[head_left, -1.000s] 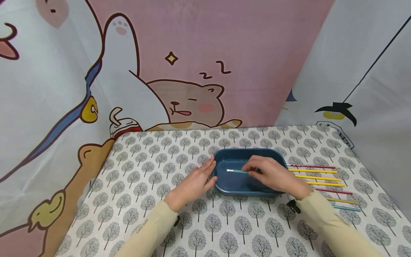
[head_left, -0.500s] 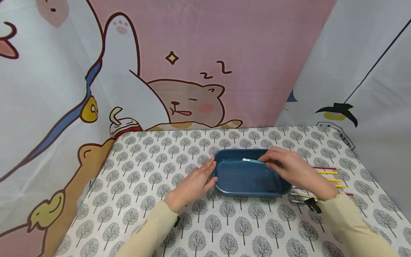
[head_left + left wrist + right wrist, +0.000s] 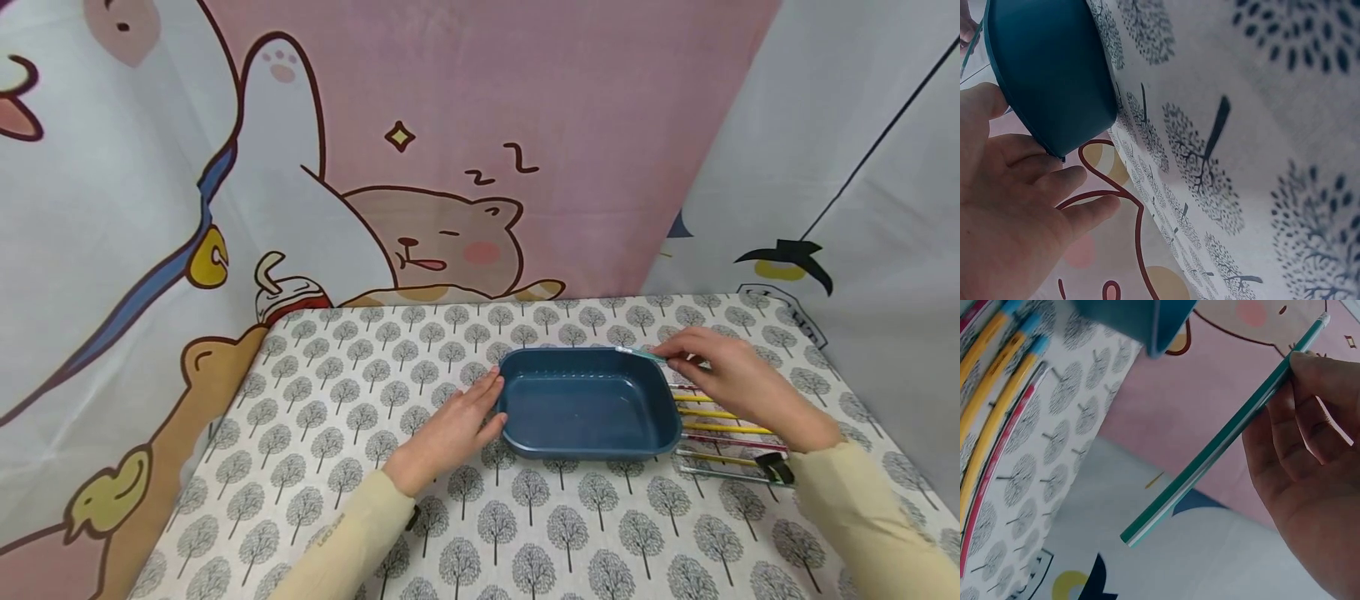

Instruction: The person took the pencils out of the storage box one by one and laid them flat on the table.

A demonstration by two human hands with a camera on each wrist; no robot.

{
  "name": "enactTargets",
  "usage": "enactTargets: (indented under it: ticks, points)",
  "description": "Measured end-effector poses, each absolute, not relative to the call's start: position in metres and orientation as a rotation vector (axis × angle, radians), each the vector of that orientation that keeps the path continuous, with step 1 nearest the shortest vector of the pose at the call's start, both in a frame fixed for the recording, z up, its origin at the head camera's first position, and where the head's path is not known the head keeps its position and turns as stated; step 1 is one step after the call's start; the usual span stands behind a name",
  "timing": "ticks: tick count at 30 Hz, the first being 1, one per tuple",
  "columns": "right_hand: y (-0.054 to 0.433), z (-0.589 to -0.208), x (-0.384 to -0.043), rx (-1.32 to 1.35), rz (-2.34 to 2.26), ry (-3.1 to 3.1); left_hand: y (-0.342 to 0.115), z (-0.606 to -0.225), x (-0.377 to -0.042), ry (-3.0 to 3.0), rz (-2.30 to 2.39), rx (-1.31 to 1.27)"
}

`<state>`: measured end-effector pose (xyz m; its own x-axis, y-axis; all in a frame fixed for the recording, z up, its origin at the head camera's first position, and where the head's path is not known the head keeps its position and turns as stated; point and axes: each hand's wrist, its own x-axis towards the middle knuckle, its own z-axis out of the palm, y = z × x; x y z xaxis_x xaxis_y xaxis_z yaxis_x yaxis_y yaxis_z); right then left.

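Note:
My right hand (image 3: pixel 738 383) pinches a green pencil (image 3: pixel 640 353) between thumb and fingertips, just above the far right corner of a dark blue rectangular tray (image 3: pixel 588 454). In the right wrist view the pencil (image 3: pixel 1210 447) shows green and white stripes, a pale eraser end near the fingertips and a flat, unsharpened end. My left hand (image 3: pixel 450 425) rests against the tray's left end, fingers fairly straight. From the left wrist, its fingertips (image 3: pixel 1072 178) lie by the corner of the tray (image 3: pixel 1054 69). Inside, the tray shows only its bare bottom.
Right of the tray several pencils (image 3: pixel 697 412) lie side by side, yellow, red and green, partly hidden by my right forearm. A tree-print cloth (image 3: pixel 360 417) covers the table. Behind stands a cartoon-print curtain (image 3: pixel 600 150).
My right hand has lifted the green pencil out of the tray and carried it right and away from me, over the far right rim. The left hand has stayed put.

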<state>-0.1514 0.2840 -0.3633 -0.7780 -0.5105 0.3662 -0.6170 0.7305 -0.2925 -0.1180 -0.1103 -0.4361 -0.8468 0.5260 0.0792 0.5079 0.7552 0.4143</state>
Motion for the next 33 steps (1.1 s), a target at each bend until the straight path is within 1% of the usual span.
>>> enactTargets:
  ticks: [12, 16, 22, 33]
  points:
    - [0.319, -0.378, -0.167, 0.858, 0.544, -2.713, -0.111, -0.435, -0.118, 2.895, 0.664, 0.845]
    - [0.329, -0.383, -0.174, 0.81, 0.543, -2.774, -0.111, -0.435, -0.118, 2.899, 0.665, 0.853]
    - [0.338, -0.393, -0.185, 0.747, 0.538, -2.867, -0.111, -0.437, -0.119, 2.903, 0.647, 0.858]
    - [0.353, -0.414, -0.204, 0.712, 0.524, -2.978, -0.111, -0.437, -0.119, 2.905, 0.657, 0.848]
